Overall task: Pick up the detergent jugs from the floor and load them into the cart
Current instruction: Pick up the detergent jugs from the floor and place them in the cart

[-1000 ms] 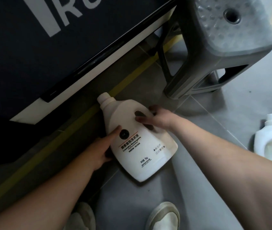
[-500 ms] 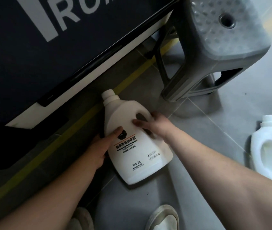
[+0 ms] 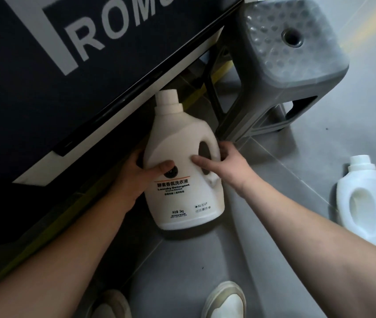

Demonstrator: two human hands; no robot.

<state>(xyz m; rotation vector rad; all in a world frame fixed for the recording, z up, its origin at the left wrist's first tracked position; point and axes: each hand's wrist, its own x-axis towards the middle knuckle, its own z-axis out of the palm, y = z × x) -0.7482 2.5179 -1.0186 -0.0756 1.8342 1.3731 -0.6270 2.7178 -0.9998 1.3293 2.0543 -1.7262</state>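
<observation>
A white detergent jug (image 3: 182,198) with a printed label is tilted up from the grey floor, its cap toward the dark cart (image 3: 45,76). My left hand (image 3: 141,175) grips its left side, thumb across the front near the round logo. My right hand (image 3: 226,166) curls round the jug's handle, fingers behind it and thumb on the front. A second white jug (image 3: 370,203) lies on the floor at the right, untouched.
The cart's dark panel with white letters fills the upper left, its lower edge just above the jug's cap. A grey plastic stool (image 3: 281,65) stands to the upper right, close to the jug. My two shoes (image 3: 226,301) show at the bottom.
The jug has risen from lying slanted to nearly upright, its cap swinging up toward the cart. My left thumb has wrapped over the front and my right hand has closed round the handle.
</observation>
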